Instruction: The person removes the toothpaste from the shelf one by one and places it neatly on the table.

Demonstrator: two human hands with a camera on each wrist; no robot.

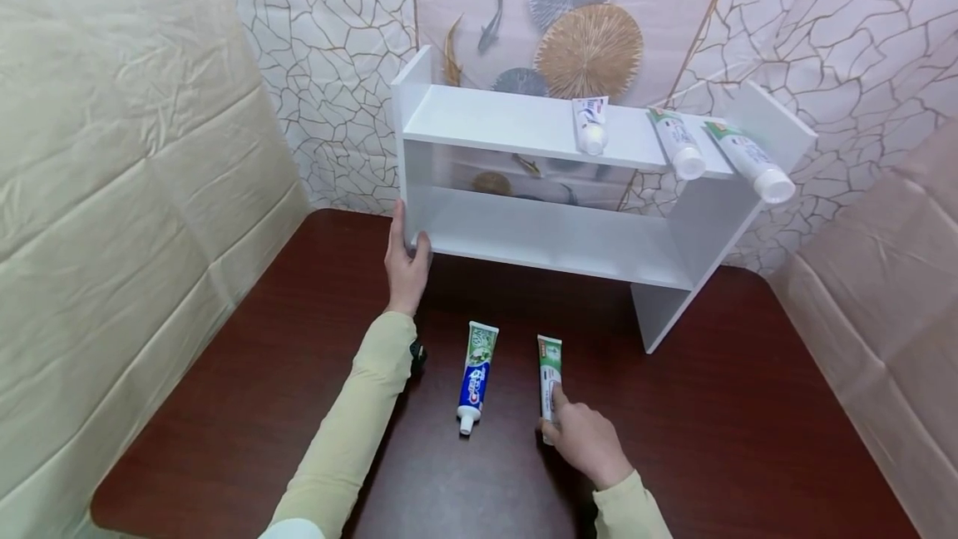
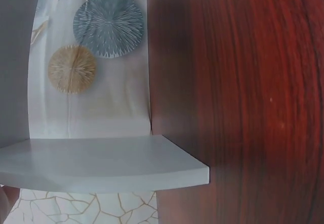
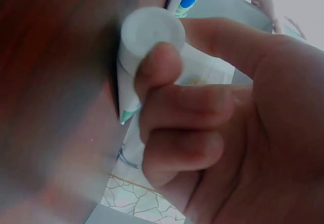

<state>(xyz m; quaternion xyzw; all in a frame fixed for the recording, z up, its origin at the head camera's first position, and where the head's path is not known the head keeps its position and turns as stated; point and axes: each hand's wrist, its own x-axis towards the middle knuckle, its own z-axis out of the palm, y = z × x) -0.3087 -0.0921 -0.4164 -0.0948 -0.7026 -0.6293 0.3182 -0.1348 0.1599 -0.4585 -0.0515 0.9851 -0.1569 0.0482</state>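
Toothpaste tube (image 1: 550, 368), green and white, lies on the desk (image 1: 247, 389); the right hand (image 1: 587, 439) pinches it near the cap (image 3: 152, 29), likely for a firm hold. The left hand (image 1: 407, 273) grips the shelf (image 1: 494, 119) side, seemingly steadying it.

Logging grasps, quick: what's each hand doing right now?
Left hand: holding the white shelf by its left side.
Right hand: holding the green-and-white tube.

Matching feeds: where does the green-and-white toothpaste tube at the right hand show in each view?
Head: toothpaste tube below centre, slightly right, the right hand on it.
Left wrist: not in it.
Right wrist: upper centre, white cap toward the camera.
Shared landmark: gold-veined wall covering; head, upper left; both wrists, bottom, left of centre.
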